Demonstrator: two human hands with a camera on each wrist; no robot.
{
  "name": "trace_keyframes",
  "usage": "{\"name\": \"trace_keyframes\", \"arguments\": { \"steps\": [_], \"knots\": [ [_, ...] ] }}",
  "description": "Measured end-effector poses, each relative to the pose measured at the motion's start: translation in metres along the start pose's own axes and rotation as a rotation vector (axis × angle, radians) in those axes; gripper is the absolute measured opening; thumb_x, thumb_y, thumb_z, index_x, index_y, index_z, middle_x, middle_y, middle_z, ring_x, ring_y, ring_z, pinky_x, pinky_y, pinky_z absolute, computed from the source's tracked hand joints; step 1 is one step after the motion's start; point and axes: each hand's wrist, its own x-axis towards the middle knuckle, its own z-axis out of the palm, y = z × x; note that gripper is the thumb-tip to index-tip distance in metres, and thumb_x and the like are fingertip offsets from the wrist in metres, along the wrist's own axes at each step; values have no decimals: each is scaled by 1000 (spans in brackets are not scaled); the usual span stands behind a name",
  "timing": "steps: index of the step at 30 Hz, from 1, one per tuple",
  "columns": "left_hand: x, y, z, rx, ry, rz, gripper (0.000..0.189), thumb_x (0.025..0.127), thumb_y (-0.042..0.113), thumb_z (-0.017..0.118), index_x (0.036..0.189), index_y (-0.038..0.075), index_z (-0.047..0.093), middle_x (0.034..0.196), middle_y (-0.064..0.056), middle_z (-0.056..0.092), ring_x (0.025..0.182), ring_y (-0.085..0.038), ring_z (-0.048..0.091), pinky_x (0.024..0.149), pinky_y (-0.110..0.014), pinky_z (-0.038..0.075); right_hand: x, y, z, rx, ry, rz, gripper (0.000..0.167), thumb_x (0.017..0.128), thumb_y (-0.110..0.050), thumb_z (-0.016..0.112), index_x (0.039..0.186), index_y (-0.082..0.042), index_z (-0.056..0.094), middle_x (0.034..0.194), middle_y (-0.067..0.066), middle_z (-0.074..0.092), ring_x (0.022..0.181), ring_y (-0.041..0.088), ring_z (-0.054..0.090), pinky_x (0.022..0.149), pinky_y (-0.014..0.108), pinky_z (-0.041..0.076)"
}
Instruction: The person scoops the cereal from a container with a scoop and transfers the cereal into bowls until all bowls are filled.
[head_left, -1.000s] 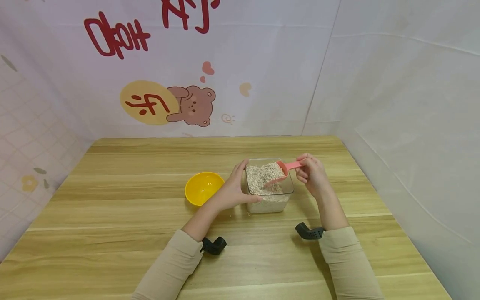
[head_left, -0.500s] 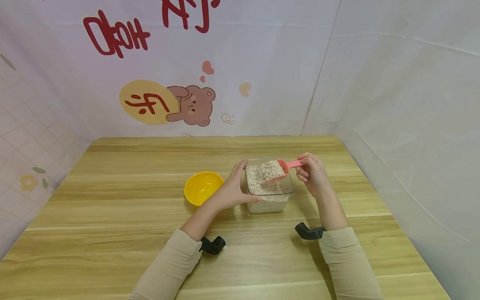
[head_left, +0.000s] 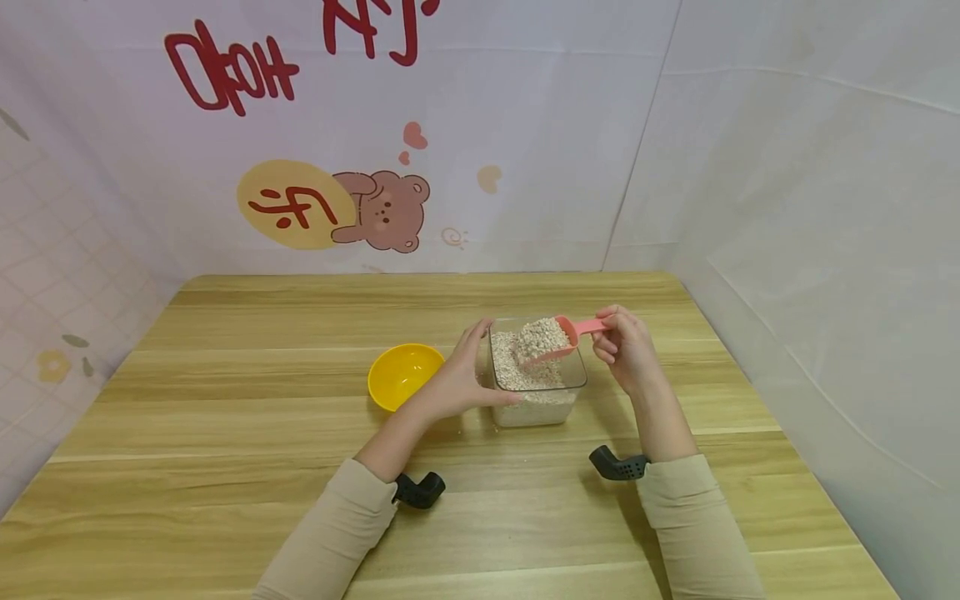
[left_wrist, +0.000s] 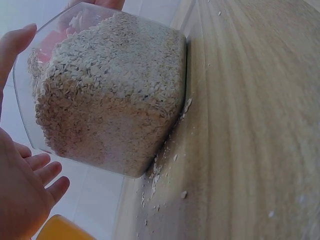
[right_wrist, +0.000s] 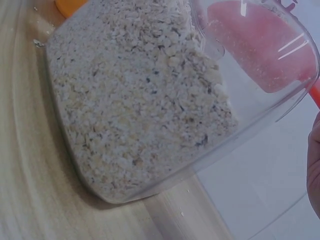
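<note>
In the head view my left hand [head_left: 456, 385] holds the clear square container [head_left: 536, 417] of oats [head_left: 510, 367] at its left side. Its thumb lies along the front, and the fingers reach the back left corner. The left wrist view shows these fingers [left_wrist: 47, 172] only slightly bent near the wall. My right hand [head_left: 628, 346] pinches the handle of a pink scoop [head_left: 588, 327] at the container's right. Oats are heaped in the scoop, whose bowl is tilted inside the container's opening. Through the clear wall, the right wrist view shows the scoop's pink underside [right_wrist: 265, 47].
A yellow bowl [head_left: 405, 377] stands left of the container, partly behind the left forearm. Loose oat flakes [left_wrist: 156, 175] lie on the wooden table [head_left: 262, 467] by the container's base. Fabric walls [head_left: 810, 250] enclose the back and sides.
The heaped scoop has risen slightly and shifted a little left over the oats. My left hand has eased slightly left along with its forearm. The container and bowl stay in place.
</note>
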Motion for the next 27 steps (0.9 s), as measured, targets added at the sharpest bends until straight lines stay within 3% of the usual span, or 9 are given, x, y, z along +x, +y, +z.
{"name": "trace_keyframes", "arguments": {
  "steps": [9,27],
  "knots": [
    [-4,2,-6,27,1,4,122,64,52,85,154,22,9,159,-1,7,142,-24,15,109,-52,23,-1,-3,3,13,11,4,32,93,8,28,84,-5,56,59,4,53,42,4,32,37,14,28],
    [-19,7,-22,47,27,-4,122,64,49,86,155,25,8,159,-4,8,142,-26,15,107,-55,23,-7,-12,18,38,45,-4,29,95,6,30,85,-3,56,58,4,55,42,4,35,37,14,30]
  ]
}}
